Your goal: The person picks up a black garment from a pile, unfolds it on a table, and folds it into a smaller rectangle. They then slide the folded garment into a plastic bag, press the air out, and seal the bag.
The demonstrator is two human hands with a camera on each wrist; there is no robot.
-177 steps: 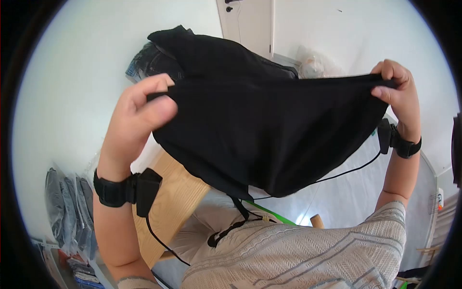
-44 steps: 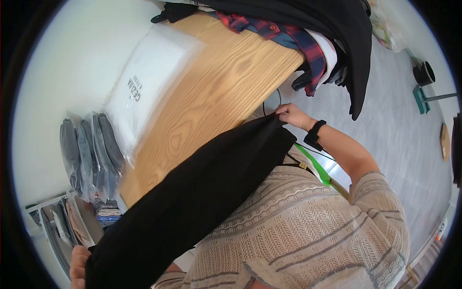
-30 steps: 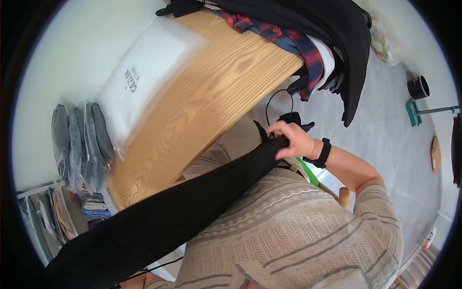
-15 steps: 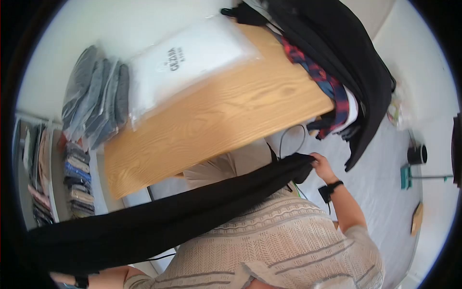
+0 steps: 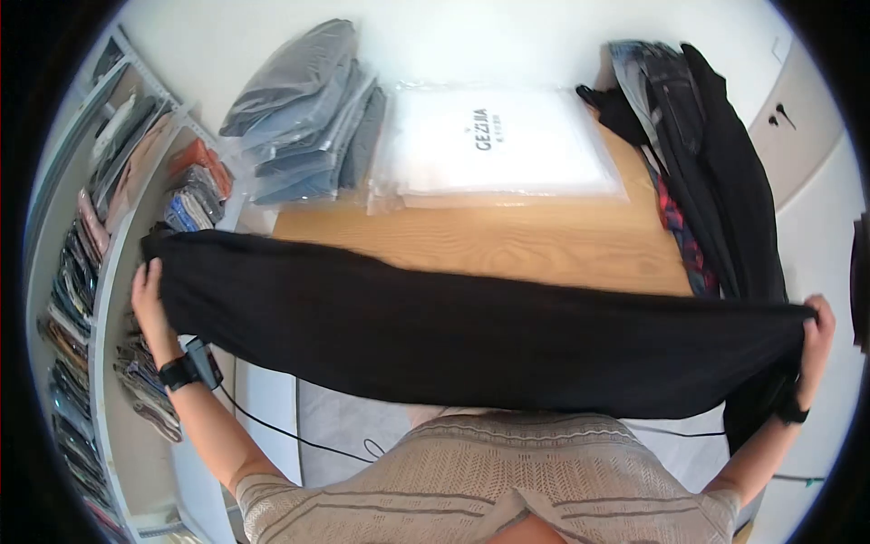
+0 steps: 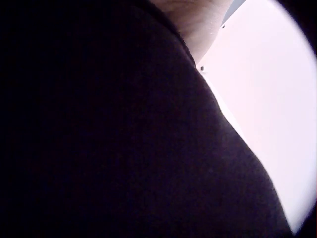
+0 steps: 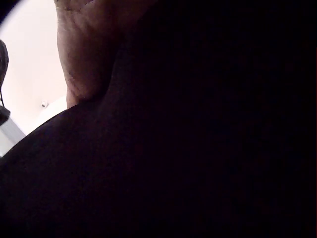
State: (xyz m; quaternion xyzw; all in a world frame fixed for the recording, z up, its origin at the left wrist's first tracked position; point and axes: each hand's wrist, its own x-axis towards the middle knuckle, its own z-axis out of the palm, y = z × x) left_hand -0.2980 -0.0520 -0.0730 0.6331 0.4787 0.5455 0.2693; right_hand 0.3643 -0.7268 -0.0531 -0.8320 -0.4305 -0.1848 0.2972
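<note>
In the head view, black pants [image 5: 471, 340] stretch sideways as a long folded strip between my two hands, in front of the table's near edge. My left hand [image 5: 152, 304] grips their left end, fingers partly behind the cloth. At the opposite end, my right hand [image 5: 817, 340] pinches the upper corner, and a length of black cloth hangs below it. Dark fabric fills most of the left wrist view, with part of my left hand [image 6: 193, 25] at the top. The right wrist view likewise shows my right hand [image 7: 86, 54] against the cloth, its fingertips hidden.
On the wooden table [image 5: 507, 240] lies a white printed plastic package [image 5: 517, 150]. Several bagged grey and blue garments [image 5: 313, 127] are stacked left of it. A clothes pile [image 5: 716, 163] drapes over the right side. Shelving [image 5: 109, 363] with folded clothes stands at left.
The pants, earlier slanting down to the lower left, now stretch nearly level across the view. My left hand has come up into sight and my right hand has moved right. The head view has turned.
</note>
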